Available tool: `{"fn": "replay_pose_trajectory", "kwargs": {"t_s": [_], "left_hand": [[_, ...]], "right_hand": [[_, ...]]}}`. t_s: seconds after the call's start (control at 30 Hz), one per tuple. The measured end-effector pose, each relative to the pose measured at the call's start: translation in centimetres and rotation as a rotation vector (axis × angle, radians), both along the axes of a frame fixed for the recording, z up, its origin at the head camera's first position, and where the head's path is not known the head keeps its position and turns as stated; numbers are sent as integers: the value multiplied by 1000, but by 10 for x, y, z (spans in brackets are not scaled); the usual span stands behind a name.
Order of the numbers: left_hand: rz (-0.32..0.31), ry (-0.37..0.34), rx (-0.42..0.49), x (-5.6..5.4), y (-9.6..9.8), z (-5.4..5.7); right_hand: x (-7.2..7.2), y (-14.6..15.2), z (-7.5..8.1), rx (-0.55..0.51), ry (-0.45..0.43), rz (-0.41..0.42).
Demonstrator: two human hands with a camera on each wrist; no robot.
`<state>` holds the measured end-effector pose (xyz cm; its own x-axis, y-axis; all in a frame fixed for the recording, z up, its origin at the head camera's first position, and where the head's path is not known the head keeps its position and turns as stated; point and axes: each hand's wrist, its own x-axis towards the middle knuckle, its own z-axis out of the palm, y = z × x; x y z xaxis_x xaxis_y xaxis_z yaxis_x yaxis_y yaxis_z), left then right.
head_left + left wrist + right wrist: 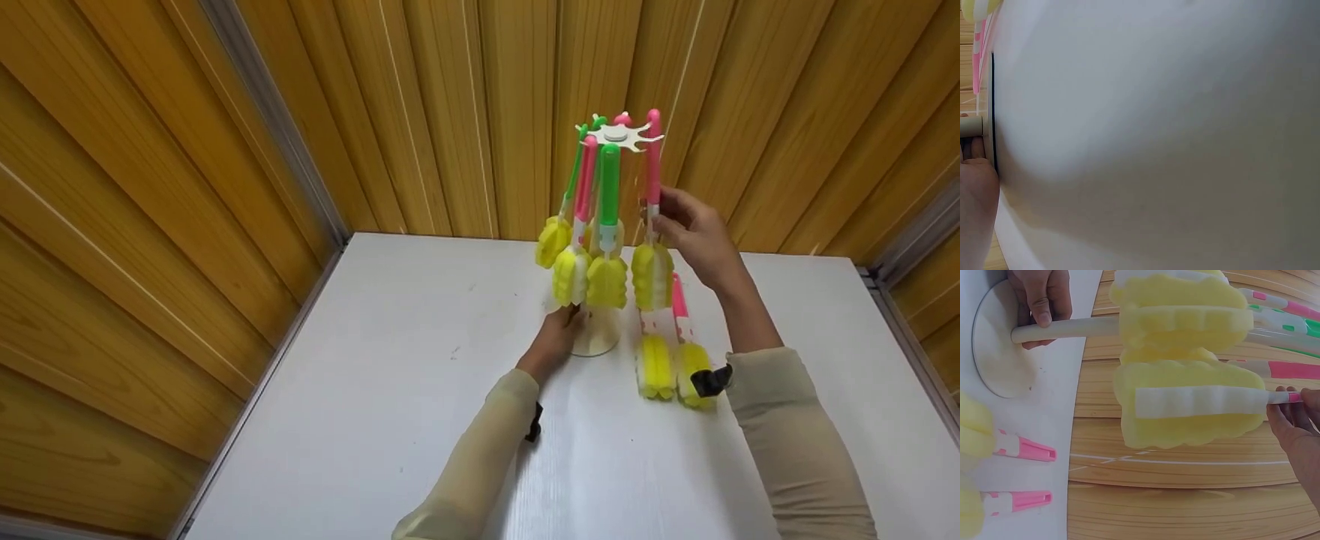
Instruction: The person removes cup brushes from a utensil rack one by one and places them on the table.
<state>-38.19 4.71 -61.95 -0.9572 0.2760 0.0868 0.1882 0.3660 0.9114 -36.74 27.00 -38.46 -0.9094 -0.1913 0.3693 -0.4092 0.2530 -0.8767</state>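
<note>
A white stand with a hooked top (636,138) carries several sponge bottle brushes with pink or green handles and yellow-and-white heads. Low on its pole (1072,328), just above the round base (598,345), my left hand (553,341) grips it, fingers around the pole in the right wrist view. On the stand's right side, my right hand (701,236) pinches the neck of a pink-handled bottle brush (651,277). That brush hangs head down, its handle top at a hook. The left wrist view catches only part of the left hand (977,183) beside the base's edge.
Two more pink-handled brushes lie side by side on the white table (360,390), right of the base; the nearer one is a yellow brush (656,367). A wood-patterned wall (450,112) rises close behind the stand, with another at left.
</note>
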Motion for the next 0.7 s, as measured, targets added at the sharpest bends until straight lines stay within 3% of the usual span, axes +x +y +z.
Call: {"fn": "replay_pose_trajectory", "kwargs": {"t_s": [0.2, 0.7], "left_hand": [[4, 58, -40, -2, 1, -4], [1, 49, -33, -2, 1, -2]], "right_hand": [[2, 3, -2, -15, 2, -19], [9, 19, -12, 10, -26, -51]]}}
